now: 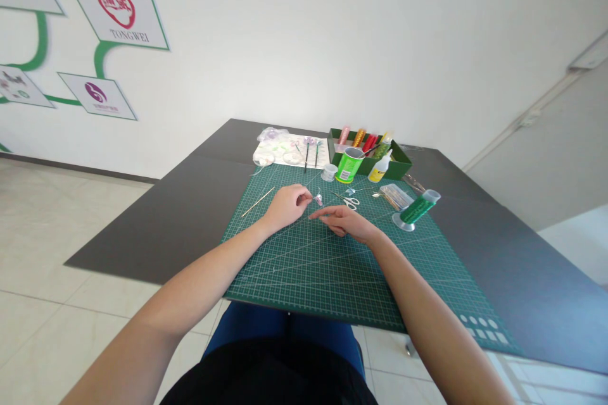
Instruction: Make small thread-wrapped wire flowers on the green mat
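Tbl point(175, 221) runs past the mat on L & R, far edge by the wall. Mat point(308, 278) reaches the tbl's near edge; the widest open stretch is btwn hands & that edge. Box point(399, 171) sits at mat's far edge. R hand point(346, 220): index stretched out, others curled; can't tell if it grips anything. L hand point(289, 204): thumb & fingertips pinched on a pale piece point(318, 200), btwn the hands, mid-mat. Tin point(348, 168) stands just before box; spool point(420, 207) toward mat's R edge. Scissors point(351, 202) lie just beyond R hand, stick point(258, 202) L of L hand.
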Demonstrator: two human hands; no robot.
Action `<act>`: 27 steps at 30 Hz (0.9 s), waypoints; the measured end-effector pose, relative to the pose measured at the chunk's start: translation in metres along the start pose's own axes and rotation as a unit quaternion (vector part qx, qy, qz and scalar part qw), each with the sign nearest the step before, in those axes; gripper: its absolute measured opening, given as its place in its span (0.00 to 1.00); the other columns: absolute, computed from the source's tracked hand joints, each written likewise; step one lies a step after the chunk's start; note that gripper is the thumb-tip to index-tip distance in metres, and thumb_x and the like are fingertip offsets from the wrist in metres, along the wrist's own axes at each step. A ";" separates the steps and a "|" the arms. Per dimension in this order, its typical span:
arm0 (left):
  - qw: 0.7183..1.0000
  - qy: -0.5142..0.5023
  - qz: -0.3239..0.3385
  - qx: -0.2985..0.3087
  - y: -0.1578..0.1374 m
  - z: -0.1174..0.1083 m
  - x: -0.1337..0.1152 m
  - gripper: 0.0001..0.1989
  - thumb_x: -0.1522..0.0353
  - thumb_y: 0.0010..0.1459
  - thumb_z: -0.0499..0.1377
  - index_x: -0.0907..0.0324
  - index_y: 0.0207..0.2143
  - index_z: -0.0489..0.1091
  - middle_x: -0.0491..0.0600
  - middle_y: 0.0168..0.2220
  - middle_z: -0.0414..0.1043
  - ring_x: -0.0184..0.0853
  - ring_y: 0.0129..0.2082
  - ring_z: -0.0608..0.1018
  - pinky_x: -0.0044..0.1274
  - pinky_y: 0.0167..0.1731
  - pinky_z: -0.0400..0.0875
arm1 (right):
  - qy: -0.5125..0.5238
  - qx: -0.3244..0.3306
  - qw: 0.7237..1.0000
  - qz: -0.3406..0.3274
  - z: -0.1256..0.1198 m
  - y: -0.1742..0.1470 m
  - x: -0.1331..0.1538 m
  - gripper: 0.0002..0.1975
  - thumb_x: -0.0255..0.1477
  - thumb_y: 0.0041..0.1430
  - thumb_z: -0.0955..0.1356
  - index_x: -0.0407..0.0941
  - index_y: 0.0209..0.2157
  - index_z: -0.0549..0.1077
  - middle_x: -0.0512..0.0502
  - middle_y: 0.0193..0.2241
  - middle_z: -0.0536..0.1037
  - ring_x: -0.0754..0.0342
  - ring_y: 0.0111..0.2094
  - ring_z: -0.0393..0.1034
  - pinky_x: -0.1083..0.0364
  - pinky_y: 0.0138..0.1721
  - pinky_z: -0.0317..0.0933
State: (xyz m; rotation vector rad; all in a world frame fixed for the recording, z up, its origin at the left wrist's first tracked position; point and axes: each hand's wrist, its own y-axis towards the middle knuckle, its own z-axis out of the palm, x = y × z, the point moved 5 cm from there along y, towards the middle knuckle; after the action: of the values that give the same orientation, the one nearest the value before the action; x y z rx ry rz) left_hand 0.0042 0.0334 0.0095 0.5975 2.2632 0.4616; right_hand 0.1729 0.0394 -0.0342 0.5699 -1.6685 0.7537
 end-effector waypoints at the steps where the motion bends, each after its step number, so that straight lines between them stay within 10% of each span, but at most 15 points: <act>1: 1.000 -0.001 -0.001 0.002 0.000 0.000 0.000 0.06 0.73 0.59 0.59 0.60 0.30 0.74 0.46 0.27 0.71 0.30 0.27 0.70 0.24 0.29 0.62 | -0.002 0.000 1.000 0.000 0.000 0.000 0.000 0.23 0.38 0.60 0.69 0.36 0.51 0.75 0.61 0.12 0.57 0.63 0.15 0.46 0.59 0.20 0.39; 27: 1.000 0.016 -0.007 0.009 0.000 0.001 0.003 0.06 0.74 0.59 0.58 0.61 0.29 0.73 0.46 0.28 0.71 0.30 0.27 0.70 0.23 0.30 0.61 | 0.052 0.018 0.998 -0.034 0.000 -0.001 0.004 0.21 0.36 0.61 0.70 0.36 0.50 0.76 0.62 0.13 0.55 0.64 0.15 0.45 0.60 0.18 0.42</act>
State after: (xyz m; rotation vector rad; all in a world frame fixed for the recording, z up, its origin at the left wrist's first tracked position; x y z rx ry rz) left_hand 0.0033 0.0353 0.0075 0.5869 2.3016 0.4482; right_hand 0.1726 0.0385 -0.0306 0.6000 -1.5350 0.7512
